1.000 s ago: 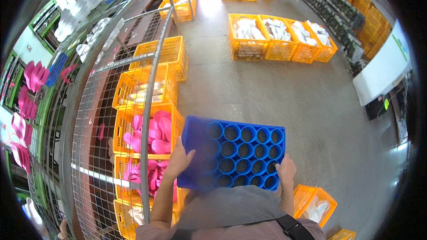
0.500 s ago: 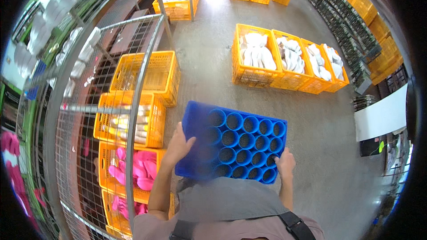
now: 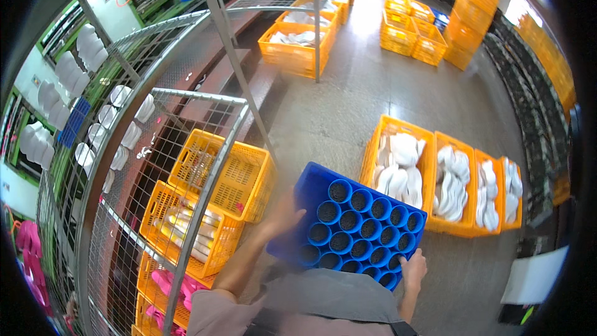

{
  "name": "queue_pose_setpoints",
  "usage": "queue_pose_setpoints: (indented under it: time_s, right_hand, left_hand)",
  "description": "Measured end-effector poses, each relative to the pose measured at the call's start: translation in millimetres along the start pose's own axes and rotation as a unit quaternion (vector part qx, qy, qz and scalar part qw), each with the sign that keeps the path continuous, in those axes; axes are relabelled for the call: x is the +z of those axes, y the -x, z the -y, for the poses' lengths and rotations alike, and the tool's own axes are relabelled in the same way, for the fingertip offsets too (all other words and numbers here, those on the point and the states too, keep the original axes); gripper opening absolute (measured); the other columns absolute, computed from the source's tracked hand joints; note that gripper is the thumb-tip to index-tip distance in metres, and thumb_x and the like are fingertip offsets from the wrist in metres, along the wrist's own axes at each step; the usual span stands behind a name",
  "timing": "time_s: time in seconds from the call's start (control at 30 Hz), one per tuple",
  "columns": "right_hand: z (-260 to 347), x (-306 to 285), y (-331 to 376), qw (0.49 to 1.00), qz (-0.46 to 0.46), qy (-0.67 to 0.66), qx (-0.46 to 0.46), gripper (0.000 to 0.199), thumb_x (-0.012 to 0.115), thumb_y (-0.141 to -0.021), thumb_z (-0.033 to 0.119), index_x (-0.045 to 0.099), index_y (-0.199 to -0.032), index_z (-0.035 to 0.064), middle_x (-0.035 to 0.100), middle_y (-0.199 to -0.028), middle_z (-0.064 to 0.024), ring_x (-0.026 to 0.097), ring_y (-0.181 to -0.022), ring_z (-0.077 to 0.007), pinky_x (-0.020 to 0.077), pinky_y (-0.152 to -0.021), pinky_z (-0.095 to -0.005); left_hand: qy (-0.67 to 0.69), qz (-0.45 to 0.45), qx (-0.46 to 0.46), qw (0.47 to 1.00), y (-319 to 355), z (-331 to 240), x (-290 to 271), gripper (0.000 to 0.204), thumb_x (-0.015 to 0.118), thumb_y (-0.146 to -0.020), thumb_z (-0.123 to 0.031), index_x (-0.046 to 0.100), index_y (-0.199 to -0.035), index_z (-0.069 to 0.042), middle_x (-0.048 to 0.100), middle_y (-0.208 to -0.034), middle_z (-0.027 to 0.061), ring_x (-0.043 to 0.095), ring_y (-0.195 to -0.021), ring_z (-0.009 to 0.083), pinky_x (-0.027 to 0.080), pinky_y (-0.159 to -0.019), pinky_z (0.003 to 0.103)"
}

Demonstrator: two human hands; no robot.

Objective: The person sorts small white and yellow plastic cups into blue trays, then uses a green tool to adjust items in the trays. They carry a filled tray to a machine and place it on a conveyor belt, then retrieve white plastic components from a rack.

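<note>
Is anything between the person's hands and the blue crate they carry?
Nothing visible. The left hand grips the blue crate at its left edge and the right hand holds its near right corner, both touching it directly.

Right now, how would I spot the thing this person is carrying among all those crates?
Look at the grey floor just below the row of orange crates filled with white pieces. In front of the person's chest is a blue crate, gripped by the left hand and right hand. It alone is blue, with round tube-like cells.
</note>
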State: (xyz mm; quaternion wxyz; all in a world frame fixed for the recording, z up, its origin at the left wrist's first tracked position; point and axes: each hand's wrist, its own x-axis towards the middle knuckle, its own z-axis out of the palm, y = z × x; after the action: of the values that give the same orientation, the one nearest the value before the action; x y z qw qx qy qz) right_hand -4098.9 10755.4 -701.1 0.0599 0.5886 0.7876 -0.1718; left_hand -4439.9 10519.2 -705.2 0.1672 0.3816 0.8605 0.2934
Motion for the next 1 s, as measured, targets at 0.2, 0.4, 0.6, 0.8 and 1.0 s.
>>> queue_pose_setpoints:
  time_s: [0.2,0.4,0.6,0.8,1.0]
  right_hand:
    - [136,-24,-168,0.994,-0.019,0.03,-0.104,0.043,0.078,-0.076,0.021,0.056,-0.104,-0.0034,0.067,-0.098,-0.0255,0.065,-0.092,-0.0437,0.0516,-0.08,-0.0492]
    - [281,-40,-316,0.989,-0.02,0.049,-0.136,0.044,0.08,-0.073,0.02,0.057,-0.102,-0.0036,0.067,-0.096,-0.0268,0.064,-0.092,-0.0448,0.0509,-0.08,-0.0493]
    - [426,-55,-410,0.988,0.005,0.049,-0.149,0.046,0.079,-0.073,0.02,0.056,-0.105,-0.0036,0.067,-0.097,-0.027,0.064,-0.094,-0.0441,0.0504,-0.083,-0.0484]
    - [616,-38,-533,0.973,0.024,0.049,-0.224,0.045,0.08,-0.072,0.021,0.06,-0.105,-0.0015,0.068,-0.095,-0.0265,0.065,-0.092,-0.0438,0.0511,-0.081,-0.0492]
    - [842,-43,-643,0.931,0.076,0.05,-0.352,0.043,0.081,-0.072,0.021,0.064,-0.102,-0.0038,0.068,-0.099,-0.0258,0.065,-0.095,-0.0423,0.0523,-0.081,-0.0495]
  left_hand:
    - [0.083,-0.069,-0.103,0.989,-131,36,-31,0.057,0.068,-0.082,-0.015,0.043,-0.13,0.004,0.053,-0.121,0.0261,0.053,-0.114,0.0407,0.042,-0.099,0.044]
    - [0.035,-0.067,-0.106,0.992,-313,108,-63,0.05,0.056,-0.086,-0.003,0.04,-0.133,0.003,0.052,-0.124,0.031,0.055,-0.113,0.0425,0.044,-0.094,0.05]
    - [0.086,-0.092,-0.2,0.972,-443,136,-149,0.054,0.055,-0.086,-0.001,0.037,-0.136,0.003,0.054,-0.122,0.0318,0.054,-0.115,0.044,0.043,-0.098,0.048]
    - [0.082,-0.133,-0.242,0.958,-557,214,-219,0.058,0.057,-0.084,0.001,0.032,-0.137,0.004,0.052,-0.126,0.0346,0.05,-0.121,0.0458,0.04,-0.101,0.047]
    - [0.102,-0.154,-0.357,0.916,-642,275,-321,0.062,0.061,-0.085,-0.003,0.029,-0.137,0.007,0.055,-0.122,0.0348,0.054,-0.116,0.0469,0.044,-0.098,0.048]
